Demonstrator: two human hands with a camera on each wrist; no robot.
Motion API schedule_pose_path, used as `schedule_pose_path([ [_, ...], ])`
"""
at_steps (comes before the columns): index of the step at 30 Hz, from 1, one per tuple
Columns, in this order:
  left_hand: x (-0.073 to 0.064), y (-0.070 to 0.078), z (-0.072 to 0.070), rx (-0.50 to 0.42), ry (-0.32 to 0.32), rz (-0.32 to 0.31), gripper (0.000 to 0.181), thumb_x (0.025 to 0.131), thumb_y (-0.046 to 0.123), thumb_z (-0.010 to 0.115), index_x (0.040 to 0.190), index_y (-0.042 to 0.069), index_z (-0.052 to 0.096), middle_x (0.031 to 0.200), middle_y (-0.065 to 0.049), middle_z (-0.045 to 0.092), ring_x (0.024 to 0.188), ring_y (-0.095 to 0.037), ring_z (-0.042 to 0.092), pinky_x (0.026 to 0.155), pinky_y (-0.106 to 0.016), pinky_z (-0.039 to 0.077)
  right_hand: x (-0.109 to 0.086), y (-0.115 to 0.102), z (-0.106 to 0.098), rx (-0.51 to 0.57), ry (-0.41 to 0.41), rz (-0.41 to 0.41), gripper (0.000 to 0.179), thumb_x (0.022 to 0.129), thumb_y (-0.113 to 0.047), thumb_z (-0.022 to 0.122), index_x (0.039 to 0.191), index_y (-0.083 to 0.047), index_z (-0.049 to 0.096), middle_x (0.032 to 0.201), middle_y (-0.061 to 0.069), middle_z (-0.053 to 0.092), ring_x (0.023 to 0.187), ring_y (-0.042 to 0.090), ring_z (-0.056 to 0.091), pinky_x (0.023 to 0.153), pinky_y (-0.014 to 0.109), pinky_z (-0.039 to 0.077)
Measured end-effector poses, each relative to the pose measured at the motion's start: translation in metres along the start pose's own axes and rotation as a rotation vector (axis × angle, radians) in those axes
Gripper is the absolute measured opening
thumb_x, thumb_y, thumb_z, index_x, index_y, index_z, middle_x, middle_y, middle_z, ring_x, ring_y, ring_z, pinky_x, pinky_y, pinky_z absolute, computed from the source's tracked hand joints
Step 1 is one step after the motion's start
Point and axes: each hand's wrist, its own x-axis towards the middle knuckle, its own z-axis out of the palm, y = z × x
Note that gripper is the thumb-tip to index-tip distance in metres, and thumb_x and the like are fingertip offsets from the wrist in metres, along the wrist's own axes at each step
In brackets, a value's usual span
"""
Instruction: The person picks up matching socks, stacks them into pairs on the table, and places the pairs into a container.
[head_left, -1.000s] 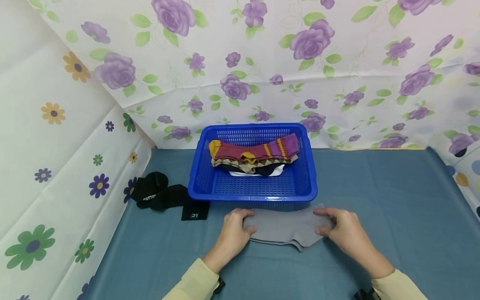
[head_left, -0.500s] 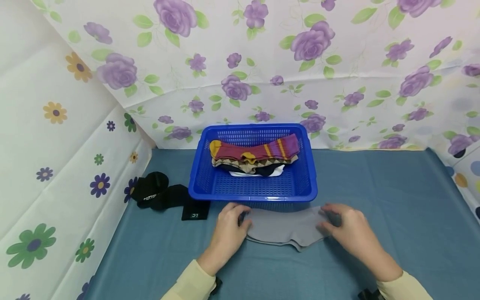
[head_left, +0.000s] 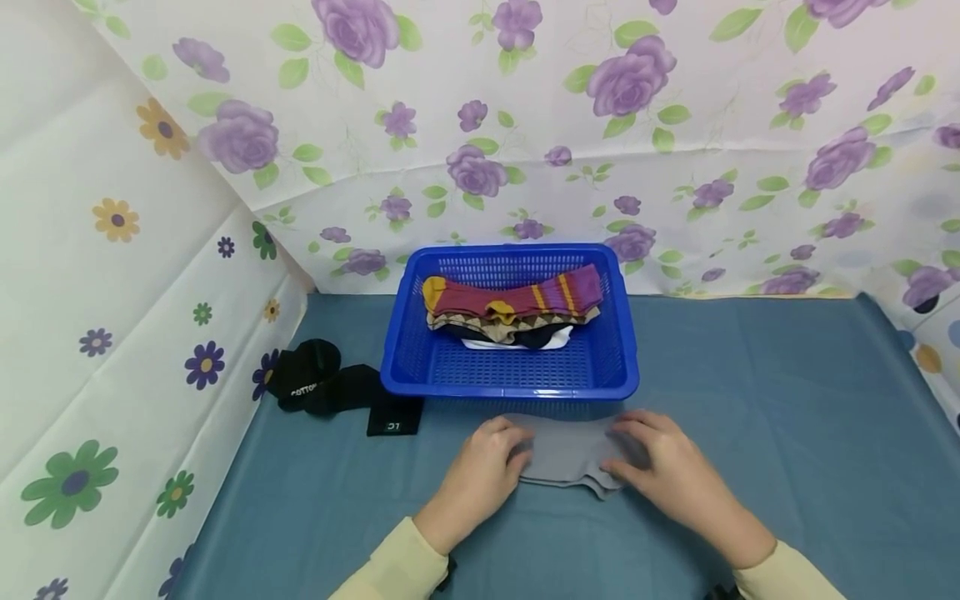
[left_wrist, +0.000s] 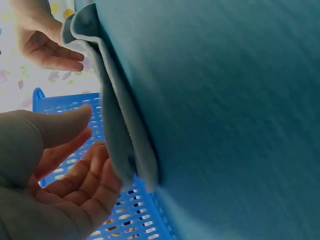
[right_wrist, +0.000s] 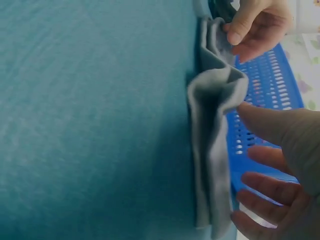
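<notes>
A pair of grey socks point(head_left: 566, 450), one laid on the other, lies flat on the blue-green cloth in front of the blue basket. My left hand point(head_left: 483, 467) is over their left end, thumb and fingers apart; in the left wrist view the fingertips point(left_wrist: 107, 172) are at the fabric's edge. Over the right end is my right hand point(head_left: 663, 467), fingers spread. In the right wrist view its thumb point(right_wrist: 262, 122) is at a raised fold of the socks, and the other fingers stand loose beside them. Neither hand grips the fabric.
Behind the grey socks stands the blue plastic basket point(head_left: 510, 392), holding a stack of folded socks topped by a maroon-and-yellow pair point(head_left: 517, 298). Black socks point(head_left: 322, 387) with white lettering lie to its left. Flowered sheets point(head_left: 555, 100) rise at the back and sides.
One second ago both hands pinched the ends of the grey socks. The fingers then loosened, and both hands have moved inward over the socks, closer together.
</notes>
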Motion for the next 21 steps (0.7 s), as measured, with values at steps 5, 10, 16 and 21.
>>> schedule_pose_path([
  [5,0.001,-0.006,0.006,0.003,-0.048,-0.060,0.029,0.083,0.027,0.072,0.108,0.013,0.069,0.107,-0.002,0.064,0.102,-0.015,0.061,0.083,-0.031,0.052,-0.002,0.000,0.006,-0.025,-0.064,0.054,0.062,0.068,-0.051,0.078,0.117,-0.016,0.063,0.128,0.010,0.056,0.119,0.031,0.051,0.094,0.052,0.043],
  [10,0.002,-0.009,0.009,-0.009,-0.039,-0.129,0.037,0.077,0.029,0.077,0.108,0.010,0.068,0.103,-0.004,0.064,0.095,-0.016,0.063,0.080,-0.030,0.053,-0.005,0.002,0.009,-0.064,-0.112,0.087,0.077,0.064,-0.055,0.079,0.126,-0.015,0.058,0.137,0.014,0.049,0.125,0.034,0.045,0.096,0.055,0.041],
  [16,0.004,-0.012,0.008,-0.008,-0.038,-0.184,0.043,0.071,0.028,0.082,0.108,0.010,0.069,0.097,-0.006,0.062,0.089,-0.016,0.061,0.076,-0.030,0.053,-0.006,0.002,0.011,-0.090,-0.123,0.078,0.081,0.064,-0.059,0.077,0.127,-0.014,0.056,0.139,0.014,0.046,0.127,0.034,0.042,0.097,0.055,0.041],
  [21,0.005,-0.016,0.006,-0.037,-0.051,-0.207,0.044,0.069,0.029,0.083,0.107,0.012,0.070,0.096,-0.006,0.058,0.085,-0.015,0.055,0.073,-0.031,0.051,-0.006,0.004,0.011,-0.088,-0.127,0.079,0.078,0.064,-0.059,0.076,0.126,-0.015,0.058,0.139,0.013,0.046,0.127,0.033,0.042,0.096,0.054,0.042],
])
